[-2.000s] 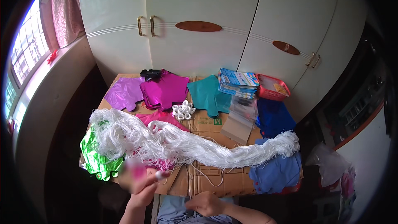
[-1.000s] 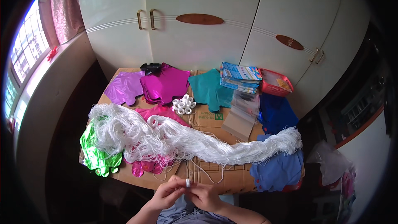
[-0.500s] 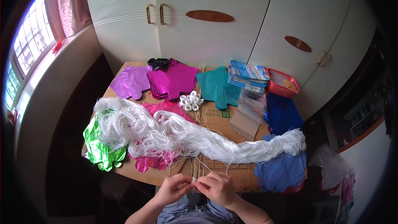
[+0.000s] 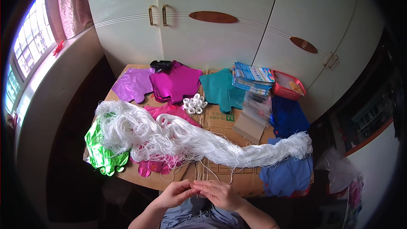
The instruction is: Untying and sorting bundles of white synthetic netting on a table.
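My left hand (image 4: 177, 193) and my right hand (image 4: 220, 195) meet just in front of the table's near edge. Both are closed, fingertips pressed together over a bit of white string that their fingers now mostly hide. Straighter and side by side, the right fingers lie across the tips of the left ones. A loose strand hangs over the cardboard close to the hands. Beyond them a long, tangled hank of white string (image 4: 203, 144) stretches across the table. Several small white string coils (image 4: 195, 104) are grouped behind it.
Cardboard (image 4: 167, 181) covers the table. Around the hank lie flat foil pieces: green (image 4: 104, 152), lilac (image 4: 132, 85), magenta (image 4: 177, 82), teal (image 4: 218, 87) and blue (image 4: 288, 176). Printed packets (image 4: 253, 77) and a red basket (image 4: 288, 85) sit back right, before white cabinets (image 4: 212, 44).
The right fingers have straightened and slid over the left fingertips, covering the white bit that showed between them. The hank and foil pieces have stayed put.
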Demonstrator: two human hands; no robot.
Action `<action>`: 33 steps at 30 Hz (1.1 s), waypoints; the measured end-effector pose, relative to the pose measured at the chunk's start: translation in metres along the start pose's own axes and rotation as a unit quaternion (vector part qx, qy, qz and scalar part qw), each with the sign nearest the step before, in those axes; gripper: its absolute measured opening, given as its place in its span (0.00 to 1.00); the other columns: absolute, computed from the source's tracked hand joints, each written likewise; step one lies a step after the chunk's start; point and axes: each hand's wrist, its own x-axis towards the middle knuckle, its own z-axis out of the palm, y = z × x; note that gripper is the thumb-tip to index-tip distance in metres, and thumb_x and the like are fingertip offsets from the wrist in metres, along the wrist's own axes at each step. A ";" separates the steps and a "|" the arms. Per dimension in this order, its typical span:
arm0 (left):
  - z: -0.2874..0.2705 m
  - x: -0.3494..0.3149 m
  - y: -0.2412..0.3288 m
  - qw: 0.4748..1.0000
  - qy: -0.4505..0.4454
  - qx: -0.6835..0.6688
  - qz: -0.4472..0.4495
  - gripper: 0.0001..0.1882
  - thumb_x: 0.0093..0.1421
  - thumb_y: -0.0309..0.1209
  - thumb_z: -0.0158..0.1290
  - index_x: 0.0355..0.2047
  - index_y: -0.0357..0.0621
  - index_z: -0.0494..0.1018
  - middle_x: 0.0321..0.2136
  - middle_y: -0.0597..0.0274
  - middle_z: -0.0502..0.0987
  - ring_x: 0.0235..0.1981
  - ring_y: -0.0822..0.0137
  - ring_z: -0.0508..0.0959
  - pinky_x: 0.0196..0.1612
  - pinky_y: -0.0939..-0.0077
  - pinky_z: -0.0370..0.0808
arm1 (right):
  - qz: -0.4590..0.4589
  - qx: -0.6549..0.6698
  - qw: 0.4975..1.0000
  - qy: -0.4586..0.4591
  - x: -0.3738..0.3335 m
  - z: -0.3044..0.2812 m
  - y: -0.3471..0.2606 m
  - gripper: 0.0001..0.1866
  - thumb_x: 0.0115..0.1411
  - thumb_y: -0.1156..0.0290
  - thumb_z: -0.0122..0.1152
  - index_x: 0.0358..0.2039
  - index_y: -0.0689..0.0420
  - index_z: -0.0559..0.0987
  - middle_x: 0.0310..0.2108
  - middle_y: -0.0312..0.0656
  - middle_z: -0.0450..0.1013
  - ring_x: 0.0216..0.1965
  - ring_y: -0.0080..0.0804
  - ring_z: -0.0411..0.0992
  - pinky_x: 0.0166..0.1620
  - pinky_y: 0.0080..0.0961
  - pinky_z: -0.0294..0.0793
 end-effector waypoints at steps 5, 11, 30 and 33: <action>-0.004 -0.002 0.010 0.998 -0.051 0.013 -0.043 0.06 0.62 0.25 0.47 0.36 0.35 0.70 0.32 0.64 0.74 0.36 0.77 0.71 0.40 0.83 0.66 | 0.108 0.085 0.990 -0.042 -0.004 -0.007 -0.001 0.10 0.51 0.77 0.62 0.36 0.58 0.78 0.34 0.40 0.75 0.31 0.31 0.75 0.35 0.21 0.75; -0.010 -0.007 0.010 0.994 -0.096 -0.034 -0.039 0.06 0.62 0.25 0.46 0.36 0.35 0.69 0.33 0.61 0.74 0.38 0.73 0.73 0.43 0.80 0.68 | 0.170 0.181 0.966 -0.078 0.002 -0.006 -0.008 0.07 0.54 0.75 0.61 0.34 0.60 0.76 0.29 0.39 0.74 0.30 0.25 0.75 0.33 0.19 0.75; -0.016 0.002 0.005 0.995 0.077 -0.043 0.042 0.08 0.55 0.18 0.53 0.32 0.39 0.64 0.29 0.58 0.75 0.34 0.71 0.77 0.37 0.78 0.73 | 0.189 0.076 0.978 -0.039 0.015 0.010 0.006 0.09 0.53 0.76 0.61 0.36 0.59 0.79 0.28 0.38 0.76 0.26 0.23 0.74 0.30 0.17 0.72; -0.017 0.006 0.005 0.970 0.196 0.071 0.126 0.06 0.52 0.18 0.56 0.28 0.38 0.69 0.25 0.64 0.75 0.28 0.77 0.75 0.30 0.85 0.71 | 0.210 0.080 0.972 -0.070 0.036 0.010 0.014 0.07 0.54 0.74 0.60 0.34 0.60 0.79 0.28 0.39 0.76 0.27 0.23 0.74 0.31 0.19 0.72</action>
